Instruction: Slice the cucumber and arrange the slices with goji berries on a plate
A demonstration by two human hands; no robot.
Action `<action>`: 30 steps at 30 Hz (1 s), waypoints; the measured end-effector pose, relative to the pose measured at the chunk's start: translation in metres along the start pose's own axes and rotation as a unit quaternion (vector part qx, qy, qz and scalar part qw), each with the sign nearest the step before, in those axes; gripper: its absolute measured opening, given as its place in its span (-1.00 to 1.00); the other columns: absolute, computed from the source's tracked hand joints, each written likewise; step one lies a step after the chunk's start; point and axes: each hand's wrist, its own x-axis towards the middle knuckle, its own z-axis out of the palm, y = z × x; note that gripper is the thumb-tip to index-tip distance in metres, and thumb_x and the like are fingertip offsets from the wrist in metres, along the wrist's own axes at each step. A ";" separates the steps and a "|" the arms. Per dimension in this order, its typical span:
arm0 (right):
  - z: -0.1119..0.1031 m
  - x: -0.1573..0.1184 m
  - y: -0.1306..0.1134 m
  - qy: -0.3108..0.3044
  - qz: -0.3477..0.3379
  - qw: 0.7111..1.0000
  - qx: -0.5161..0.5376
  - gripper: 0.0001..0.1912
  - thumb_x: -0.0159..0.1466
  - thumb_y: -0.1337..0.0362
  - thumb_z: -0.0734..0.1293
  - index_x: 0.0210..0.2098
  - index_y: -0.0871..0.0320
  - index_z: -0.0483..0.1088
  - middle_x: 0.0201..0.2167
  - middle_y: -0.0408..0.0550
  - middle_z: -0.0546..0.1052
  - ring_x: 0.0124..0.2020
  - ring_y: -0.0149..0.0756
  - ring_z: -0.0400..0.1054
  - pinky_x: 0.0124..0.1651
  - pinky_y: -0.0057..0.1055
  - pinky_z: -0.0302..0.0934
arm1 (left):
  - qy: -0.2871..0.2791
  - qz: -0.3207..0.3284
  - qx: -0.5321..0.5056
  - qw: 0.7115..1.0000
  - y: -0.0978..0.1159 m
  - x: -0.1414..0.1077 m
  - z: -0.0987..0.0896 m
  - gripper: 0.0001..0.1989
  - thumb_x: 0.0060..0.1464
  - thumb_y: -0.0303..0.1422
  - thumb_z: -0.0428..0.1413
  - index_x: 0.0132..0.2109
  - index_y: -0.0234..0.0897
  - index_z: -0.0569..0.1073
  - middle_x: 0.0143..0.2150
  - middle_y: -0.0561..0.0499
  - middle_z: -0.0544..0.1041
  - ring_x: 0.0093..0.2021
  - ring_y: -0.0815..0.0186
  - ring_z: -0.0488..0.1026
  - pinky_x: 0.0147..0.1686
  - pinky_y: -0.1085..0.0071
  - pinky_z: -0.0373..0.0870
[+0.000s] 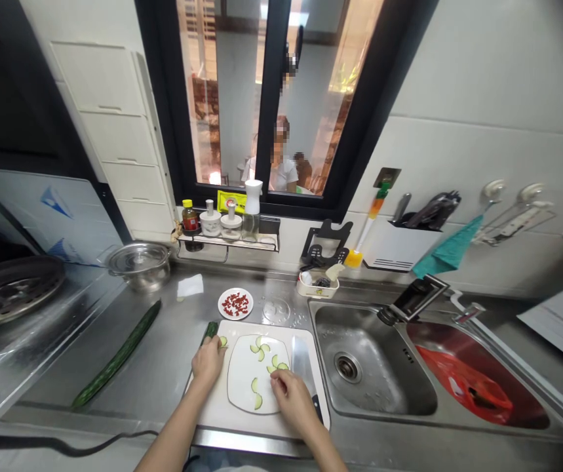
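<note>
Hands (291, 398) flank plate (240, 377) | slice (284, 367) perhaps touched | knife (301, 357) right | dish (221, 303) beyond

No readable text, labels or numbers anywhere.

Lower centre: short dark-green cucumber piece (211, 328) partly covered by left hand (208, 362); steel-bladed, black-handled knife (301, 360) partly hidden by right hand (293, 398). Round black perforated metal piece (16, 282) cut off by left edge. Upper centre: white-shirted person (282, 176), head blurred by pixelation.
</note>
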 end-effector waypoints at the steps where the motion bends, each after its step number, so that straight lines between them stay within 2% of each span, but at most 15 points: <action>1: 0.000 0.000 0.001 -0.002 0.000 1.000 -0.002 -0.67 0.26 0.15 0.12 -0.24 0.14 0.46 -0.21 0.04 0.52 -0.15 -0.20 0.37 -0.11 -0.40 0.16 | 0.004 0.001 0.002 1.000 0.000 -0.001 0.001 -0.82 0.16 -0.29 -0.02 -0.16 -0.22 0.41 -0.08 -0.09 0.45 -0.13 0.26 0.45 -0.20 0.43 0.26; 5: -0.001 0.002 0.003 -0.008 -0.003 1.000 -0.002 -0.68 0.26 0.16 0.13 -0.26 0.15 0.46 -0.25 0.03 0.53 -0.17 -0.22 0.38 -0.12 -0.41 0.16 | 0.003 -0.001 -0.008 1.000 0.001 -0.003 0.002 -0.85 0.15 -0.35 0.00 -0.16 -0.20 0.43 -0.10 -0.05 0.47 -0.09 0.28 0.42 -0.16 0.45 0.24; 8: -0.002 0.005 0.004 -0.010 -0.010 1.000 -0.001 -0.68 0.27 0.17 0.13 -0.25 0.15 0.46 -0.23 0.04 0.53 -0.16 -0.22 0.38 -0.11 -0.42 0.16 | 0.010 -0.006 -0.058 0.998 0.001 -0.002 0.001 -0.83 0.13 -0.38 0.00 -0.15 -0.20 0.44 -0.10 -0.03 0.50 -0.09 0.29 0.43 -0.19 0.48 0.24; 13: -0.002 0.012 0.001 -0.007 -0.036 0.999 0.005 -0.68 0.28 0.18 0.12 -0.27 0.16 0.46 -0.28 0.03 0.53 -0.23 -0.24 0.39 -0.16 -0.42 0.17 | 0.012 -0.017 -0.173 0.985 -0.006 0.006 0.001 -0.83 0.07 -0.37 0.05 -0.17 -0.18 0.47 -0.21 0.04 0.56 -0.23 0.32 0.46 -0.34 0.51 0.23; 17: 0.000 0.019 -0.005 -0.008 -0.047 0.999 0.001 -0.68 0.27 0.19 0.13 -0.27 0.18 0.46 -0.34 0.01 0.53 -0.31 -0.27 0.37 -0.22 -0.43 0.17 | 0.003 -0.016 -0.204 0.979 -0.012 0.012 0.003 -0.85 0.02 -0.37 0.10 -0.21 -0.21 0.48 -0.29 0.06 0.57 -0.30 0.35 0.46 -0.38 0.54 0.22; 21: 0.004 0.021 -0.008 -0.008 -0.051 0.999 -0.005 -0.70 0.24 0.18 0.15 -0.26 0.18 0.47 -0.29 0.03 0.54 -0.25 -0.24 0.38 -0.18 -0.42 0.16 | 0.003 -0.031 -0.156 0.987 -0.012 0.012 0.003 -0.85 0.07 -0.38 0.07 -0.20 -0.21 0.49 -0.26 0.03 0.57 -0.26 0.33 0.46 -0.36 0.53 0.22; 24: 0.006 0.020 -0.007 -0.010 -0.045 0.999 -0.002 -0.69 0.24 0.19 0.15 -0.25 0.18 0.47 -0.25 0.05 0.53 -0.21 -0.21 0.37 -0.16 -0.39 0.17 | 0.014 -0.008 -0.090 0.996 -0.010 0.010 0.003 -0.83 0.11 -0.42 0.02 -0.19 -0.20 0.49 -0.17 -0.01 0.55 -0.18 0.30 0.46 -0.28 0.49 0.22; 27: 0.007 0.018 -0.007 -0.014 -0.045 0.999 0.001 -0.69 0.24 0.19 0.15 -0.25 0.19 0.47 -0.26 0.06 0.53 -0.22 -0.21 0.37 -0.15 -0.38 0.17 | 0.027 0.012 -0.050 0.998 -0.011 0.008 0.004 -0.78 0.11 -0.43 0.02 -0.10 -0.21 0.47 -0.09 -0.06 0.52 -0.13 0.28 0.44 -0.23 0.47 0.22; 30: 0.007 0.017 -0.007 -0.011 -0.046 0.999 -0.001 -0.69 0.25 0.20 0.14 -0.26 0.20 0.47 -0.29 0.05 0.52 -0.25 -0.23 0.36 -0.17 -0.39 0.17 | 0.032 0.007 -0.053 0.998 -0.015 0.009 0.007 -0.73 0.10 -0.41 0.03 -0.04 -0.19 0.45 -0.08 -0.06 0.51 -0.12 0.27 0.44 -0.23 0.48 0.21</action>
